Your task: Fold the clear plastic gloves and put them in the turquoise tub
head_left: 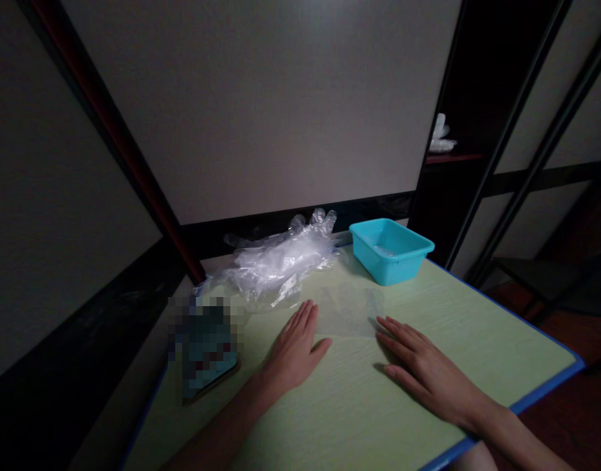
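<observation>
One bench [349, 405] carries heaped gloves [281, 258] at eleven o'clock and a tub [401, 268] at one. At twelve, a clear glove [347, 314] lies flat between left hand [293, 356] and right hand [428, 369], both palm down, fingers loosely together, thumbs apart, pinching nothing. Smoothing seems in hand; lifting it would call for an edge pinch.

dim, dark edges | pale glow high on panel [291, 111] above turquoise basket [401, 267] | glare: white glints on crumpled plastic [281, 258] left of basket | soft shadows by right fingers [399, 348], in front of basket | pixelated block [207, 350], far left of basket | black opening [477, 111] beyond basket, detail lost
</observation>
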`<state>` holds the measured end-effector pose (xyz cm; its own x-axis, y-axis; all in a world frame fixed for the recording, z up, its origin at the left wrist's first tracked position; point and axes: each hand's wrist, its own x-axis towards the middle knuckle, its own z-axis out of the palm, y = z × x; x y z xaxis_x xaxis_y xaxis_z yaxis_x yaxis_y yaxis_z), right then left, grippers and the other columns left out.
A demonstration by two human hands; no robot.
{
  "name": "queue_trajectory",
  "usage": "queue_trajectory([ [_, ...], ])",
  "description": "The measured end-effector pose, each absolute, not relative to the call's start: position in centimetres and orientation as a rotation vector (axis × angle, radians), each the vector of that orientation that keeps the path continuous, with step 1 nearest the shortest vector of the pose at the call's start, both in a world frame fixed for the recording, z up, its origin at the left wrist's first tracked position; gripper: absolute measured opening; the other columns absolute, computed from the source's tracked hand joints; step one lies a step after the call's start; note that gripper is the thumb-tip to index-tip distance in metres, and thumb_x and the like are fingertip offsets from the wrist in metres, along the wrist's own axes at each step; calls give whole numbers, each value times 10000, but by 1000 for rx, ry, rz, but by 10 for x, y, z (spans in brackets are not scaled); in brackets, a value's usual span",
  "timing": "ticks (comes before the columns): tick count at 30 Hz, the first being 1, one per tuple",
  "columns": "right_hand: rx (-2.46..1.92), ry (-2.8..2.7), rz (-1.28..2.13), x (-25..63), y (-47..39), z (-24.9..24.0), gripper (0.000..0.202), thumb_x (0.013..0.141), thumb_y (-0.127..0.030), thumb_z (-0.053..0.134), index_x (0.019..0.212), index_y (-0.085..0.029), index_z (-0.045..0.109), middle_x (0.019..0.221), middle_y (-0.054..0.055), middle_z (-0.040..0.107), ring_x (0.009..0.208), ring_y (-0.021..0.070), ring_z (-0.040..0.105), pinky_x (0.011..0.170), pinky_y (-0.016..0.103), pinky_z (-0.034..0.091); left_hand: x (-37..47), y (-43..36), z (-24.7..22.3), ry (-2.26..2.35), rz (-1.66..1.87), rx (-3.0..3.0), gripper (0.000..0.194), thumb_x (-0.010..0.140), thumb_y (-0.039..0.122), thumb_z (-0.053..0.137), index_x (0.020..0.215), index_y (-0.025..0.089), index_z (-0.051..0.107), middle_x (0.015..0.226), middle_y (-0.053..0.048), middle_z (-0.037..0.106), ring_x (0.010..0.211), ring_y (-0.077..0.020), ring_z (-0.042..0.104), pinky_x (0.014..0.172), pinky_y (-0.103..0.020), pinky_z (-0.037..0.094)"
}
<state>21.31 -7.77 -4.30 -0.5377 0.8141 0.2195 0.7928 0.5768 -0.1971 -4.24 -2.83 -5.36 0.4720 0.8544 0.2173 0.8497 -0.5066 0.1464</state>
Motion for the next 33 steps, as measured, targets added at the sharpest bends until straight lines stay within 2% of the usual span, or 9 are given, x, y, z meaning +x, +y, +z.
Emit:
queue_trajectory([
  [4,-1197,-2576,125,205,-87,-39,453,855,-402,389,1265,-209,396,1370,74,291,1256,258,230,1012,496,210,-44,-24,-58,1579,547,2636,516,837,353,393,1260,74,297,1349,-179,291,1264,-226,213,1011,-378,261],
  [9,-1029,-2678,225,178,-103,-30,538,852,-434,377,1323,-195,281,1392,84,221,1268,269,180,1023,515,132,-45,-15,-62,1656,703,2554,410,824,224,401,1196,53,378,1297,-186,366,1243,-235,269,1007,-383,275],
  [12,-969,-2730,300,162,-107,-23,593,851,-475,344,1344,-170,217,1398,98,194,1274,266,156,1026,509,113,-43,-15,-58,1673,798,2528,382,800,104,349,1175,67,417,1286,-150,394,1222,-201,313,1012,-354,279],
  [14,-963,-2745,336,155,-108,-21,603,852,-481,336,1347,-161,208,1390,98,225,1269,250,187,1033,485,127,-39,-20,-54,1658,823,2537,385,790,84,337,1158,93,449,1268,-118,429,1195,-178,358,1008,-325,292],
  [17,-1026,-2726,352,152,-108,-22,568,858,-434,357,1334,-139,255,1357,100,309,1240,227,275,1034,423,208,-32,-32,-47,1610,705,2611,367,803,152,365,1150,107,475,1240,-107,470,1154,-177,416,993,-304,315],
  [21,-1134,-2646,322,151,-108,-28,518,848,-345,406,1298,-99,339,1312,123,381,1192,232,362,1002,372,306,-24,-46,-44,1609,466,2692,488,801,318,417,1202,40,415,1307,-179,366,1222,-246,313,1003,-371,283],
  [27,-1138,-2552,264,149,-108,-34,438,833,-310,438,1226,-116,457,1243,100,473,1132,224,443,977,340,354,-25,-47,-47,1589,274,2728,612,828,433,348,1275,18,305,1367,-195,221,1273,-286,140,1017,-442,198],
  [30,-1114,-2538,223,148,-107,-33,392,838,-297,432,1185,-127,500,1213,94,506,1103,214,475,966,330,371,-26,-46,-47,1593,252,2716,614,830,457,339,1287,48,297,1377,-179,207,1276,-298,111,1010,-479,178],
  [33,-1135,-2533,103,149,-108,-33,375,841,-280,421,1171,-124,506,1204,96,513,1103,227,474,967,381,364,-27,-44,-49,1589,291,2706,643,819,492,347,1297,67,277,1383,-172,204,1280,-292,105,1007,-483,178],
])
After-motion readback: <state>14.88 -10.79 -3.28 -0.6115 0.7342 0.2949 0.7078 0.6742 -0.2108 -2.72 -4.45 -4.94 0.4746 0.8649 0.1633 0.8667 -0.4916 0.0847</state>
